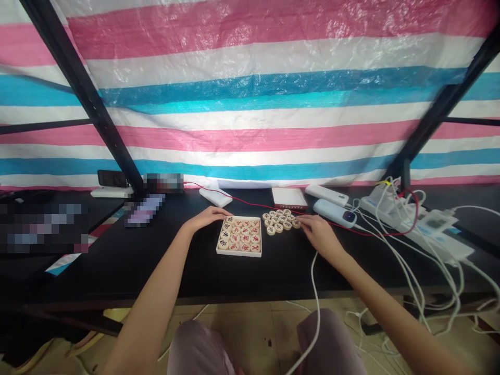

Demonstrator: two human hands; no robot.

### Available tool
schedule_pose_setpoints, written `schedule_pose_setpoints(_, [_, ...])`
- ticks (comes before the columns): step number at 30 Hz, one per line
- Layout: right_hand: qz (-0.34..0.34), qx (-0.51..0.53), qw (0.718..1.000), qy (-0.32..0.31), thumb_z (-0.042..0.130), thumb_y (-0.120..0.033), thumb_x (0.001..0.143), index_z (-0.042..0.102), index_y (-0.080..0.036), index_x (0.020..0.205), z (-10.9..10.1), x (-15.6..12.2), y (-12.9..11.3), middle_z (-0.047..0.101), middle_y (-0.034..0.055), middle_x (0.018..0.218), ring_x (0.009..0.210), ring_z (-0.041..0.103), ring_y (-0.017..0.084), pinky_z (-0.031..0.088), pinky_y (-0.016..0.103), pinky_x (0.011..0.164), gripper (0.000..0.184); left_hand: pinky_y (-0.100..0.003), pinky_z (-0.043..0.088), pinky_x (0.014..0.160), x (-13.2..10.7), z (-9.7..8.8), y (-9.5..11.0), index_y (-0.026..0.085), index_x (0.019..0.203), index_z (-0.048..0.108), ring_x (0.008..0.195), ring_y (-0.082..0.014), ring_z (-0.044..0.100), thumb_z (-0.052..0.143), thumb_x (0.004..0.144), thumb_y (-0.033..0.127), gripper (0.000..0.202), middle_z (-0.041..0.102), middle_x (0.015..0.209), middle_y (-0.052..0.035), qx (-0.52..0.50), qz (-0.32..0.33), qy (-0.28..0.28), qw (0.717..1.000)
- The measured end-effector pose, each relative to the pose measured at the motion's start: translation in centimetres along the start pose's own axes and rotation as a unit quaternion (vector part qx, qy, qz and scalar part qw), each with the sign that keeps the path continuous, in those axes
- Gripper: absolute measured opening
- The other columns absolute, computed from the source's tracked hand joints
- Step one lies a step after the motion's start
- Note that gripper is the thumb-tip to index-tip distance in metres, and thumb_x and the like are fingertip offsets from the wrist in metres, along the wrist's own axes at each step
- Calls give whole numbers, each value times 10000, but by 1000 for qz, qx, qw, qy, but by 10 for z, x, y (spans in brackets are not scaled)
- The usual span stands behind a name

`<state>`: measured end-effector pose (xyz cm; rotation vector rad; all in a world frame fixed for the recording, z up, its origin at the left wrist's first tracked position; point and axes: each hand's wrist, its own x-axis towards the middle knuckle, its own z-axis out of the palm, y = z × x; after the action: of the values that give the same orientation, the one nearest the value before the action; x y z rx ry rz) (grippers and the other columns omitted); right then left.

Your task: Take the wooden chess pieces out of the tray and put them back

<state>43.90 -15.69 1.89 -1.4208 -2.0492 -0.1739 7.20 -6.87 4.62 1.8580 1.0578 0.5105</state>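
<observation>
A shallow white box (239,253) lies on the black table, filled with rows of round Chinese chess pieces (245,230) marked in red and black characters. My left hand (208,216) is at the box's far left corner, its fingers closed against the rim. To the right of the box sits a loose cluster of Chinese chess pieces (278,227), the visible ones with black characters. My right hand (318,229) is at the cluster's right edge, fingertips together on one Chinese chess piece (297,224). Its fingers partly cover that piece.
Behind the pieces lies a white box lid (289,198) with a red edge. White power banks (327,195) and a pale device (335,213) stand at right, near power strips (441,245) and tangled white cables. A red cable crosses the back. A phone (144,210) lies left.
</observation>
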Motion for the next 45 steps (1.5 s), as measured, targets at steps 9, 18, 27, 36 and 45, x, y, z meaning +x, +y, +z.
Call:
schedule_pose_setpoints(9, [-149, 51, 983, -98, 466, -229, 902, 612, -275, 1166, 1, 35, -115, 630, 55, 1068, 945, 566, 182, 412, 338, 822, 305, -313, 377, 988, 1, -1, -5, 188, 1018, 708, 1095, -236, 569, 584, 762, 347, 326, 688, 1093, -38, -6, 24, -3, 1000])
schedule_pose_setpoints(18, [-273, 20, 942, -193, 451, -239, 927, 675, -235, 941, 24, 51, -172, 621, 52, 1042, 1000, 514, 184, 328, 333, 804, 224, -305, 390, 974, 3, -2, -9, 181, 1001, 710, 1055, -223, 584, 584, 758, 318, 307, 696, 1068, -29, 5, 40, 0, 999])
schedule_pose_setpoints(27, [-232, 63, 948, -209, 540, -245, 888, 640, -226, 982, 21, 45, -150, 658, 41, 1062, 1029, 555, 193, 292, 322, 803, 138, -298, 369, 988, 3, -2, -9, 182, 996, 721, 1072, -229, 576, 575, 762, 311, 305, 694, 1077, -31, 3, 46, -4, 999])
schedule_pose_setpoints(36, [-43, 41, 997, -45, 557, -371, 869, 623, -251, 942, -7, 10, -85, 695, 15, 967, 857, 612, 175, 291, 322, 764, 155, -298, 365, 991, 5, -3, -12, 185, 1008, 718, 1082, -235, 574, 577, 761, 326, 317, 691, 1086, -30, 13, 31, 4, 999])
schedule_pose_setpoints(45, [-104, 2, 994, -47, 543, -265, 886, 629, -225, 791, 0, -14, -65, 689, -10, 1014, 910, 598, 152, 286, 314, 732, 134, -302, 366, 991, 4, -3, -11, 181, 1020, 711, 1095, -233, 568, 583, 757, 333, 329, 685, 1101, -33, 12, 20, 5, 1000])
